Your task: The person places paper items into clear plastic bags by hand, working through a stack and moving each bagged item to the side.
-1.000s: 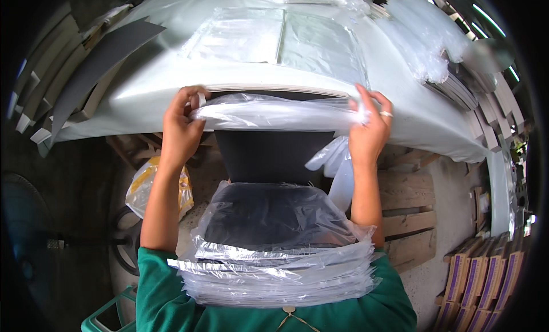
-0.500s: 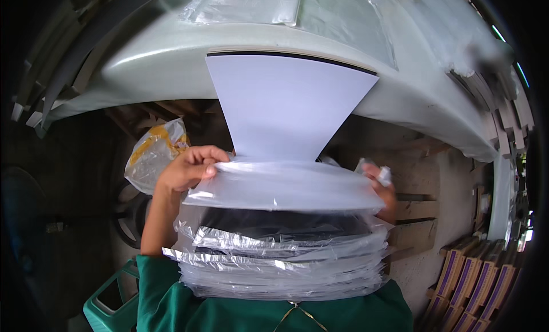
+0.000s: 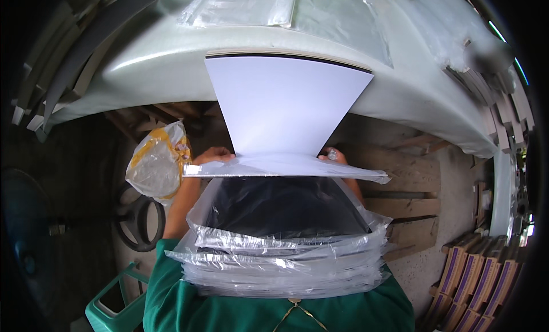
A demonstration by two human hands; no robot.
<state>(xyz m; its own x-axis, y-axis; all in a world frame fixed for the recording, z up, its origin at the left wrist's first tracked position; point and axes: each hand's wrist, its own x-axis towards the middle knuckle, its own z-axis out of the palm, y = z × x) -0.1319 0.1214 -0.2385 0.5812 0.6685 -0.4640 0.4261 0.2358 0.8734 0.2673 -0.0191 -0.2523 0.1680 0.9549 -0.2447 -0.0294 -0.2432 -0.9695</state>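
A white board [image 3: 291,103], with a dark edge and pale layers behind it, leans against the table edge in front of me. Across its near end lies a clear plastic sleeve [image 3: 286,168], lifted off the pile. My left hand [image 3: 214,154] is closed on the sleeve's far left edge, fingers partly hidden. On the far right side my right hand [image 3: 336,156] pinches near the board's corner, with a bit of clear plastic at its fingers. Below, against my body, rests a stack of plastic-wrapped sheets [image 3: 286,269]; a dark sheet [image 3: 274,209] shows on top.
The table [image 3: 154,63] has a pale cover and flat plastic packs [image 3: 240,6]. Left stand a yellow-and-clear plastic bag [image 3: 157,166], a dark wheel-like ring [image 3: 134,235] and a green stool [image 3: 111,309]. Wooden slats [image 3: 406,209] and stacked cartons [image 3: 474,275] are on the right.
Both hands have moved inward to the board's near end. The sleeve's near edge has risen away from the stack, uncovering more of the dark sheet.
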